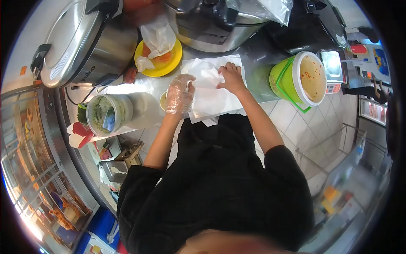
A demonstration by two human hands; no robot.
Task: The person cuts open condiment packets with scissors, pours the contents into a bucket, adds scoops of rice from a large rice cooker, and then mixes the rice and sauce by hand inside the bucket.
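My left hand (180, 93) wears a clear plastic glove. It is curled at the left edge of a stack of white paper sheets (215, 101), and what lies under its fingers is hidden. A small pale yellow round container (163, 101) shows partly from behind that hand. My bare right hand (232, 77) rests on the upper right of the stack, thumb and fingers spread apart. Between the hands, a loose white sheet (209, 72) lies creased on top. Beyond my left hand, a yellow plate (173, 63) holds orange-red food partly covered by crumpled translucent paper (160, 39).
Large cookers (104, 47) line the back of the steel counter (149, 90). A clear tub (109, 114) with green residue stands left. At right are a lime-green bucket (282, 76) with a white rim and a scale (332, 71). A glass food cabinet (41, 158) is far left.
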